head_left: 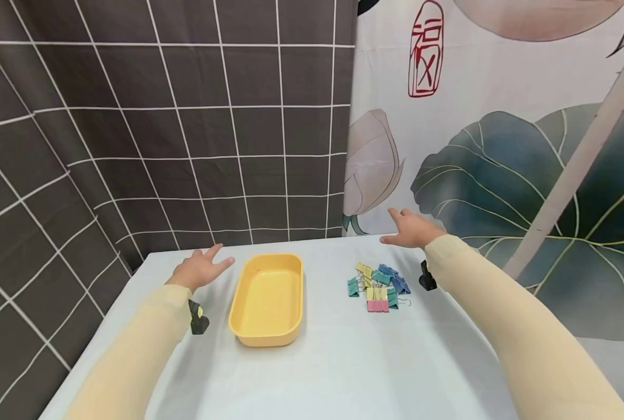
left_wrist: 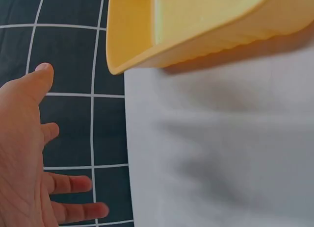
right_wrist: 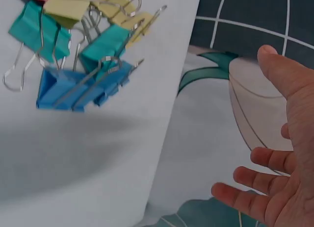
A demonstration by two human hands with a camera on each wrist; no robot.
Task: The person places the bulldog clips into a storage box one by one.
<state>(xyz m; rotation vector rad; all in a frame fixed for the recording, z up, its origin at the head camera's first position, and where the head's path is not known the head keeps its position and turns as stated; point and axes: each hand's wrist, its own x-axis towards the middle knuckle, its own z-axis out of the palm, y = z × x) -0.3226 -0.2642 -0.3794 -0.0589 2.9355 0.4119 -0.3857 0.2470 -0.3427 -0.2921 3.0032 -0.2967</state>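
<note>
My left hand (head_left: 198,270) hovers left of a yellow plastic tray (head_left: 234,318), its fingers spread and nothing in it. In the left wrist view the tray (left_wrist: 132,60) is apart from the hand (left_wrist: 22,153). My right hand (head_left: 414,229) is held out past a loose pile of binder clips (head_left: 379,294), at the table's far edge, fingers apart and holding nothing. The pile mixes blue, teal, yellow and pink clips with silver wire handles. From the right wrist, a blue binder clip (right_wrist: 66,89) lies nearest the right hand (right_wrist: 279,173), with a gap between them.
Both things stand on a white-covered table (head_left: 333,361). Behind it on the left hangs a dark grid-patterned cloth (head_left: 196,134). On the right hangs a white cloth printed with lotus leaves (head_left: 480,175). Small black devices (head_left: 198,321) are strapped at the wrists.
</note>
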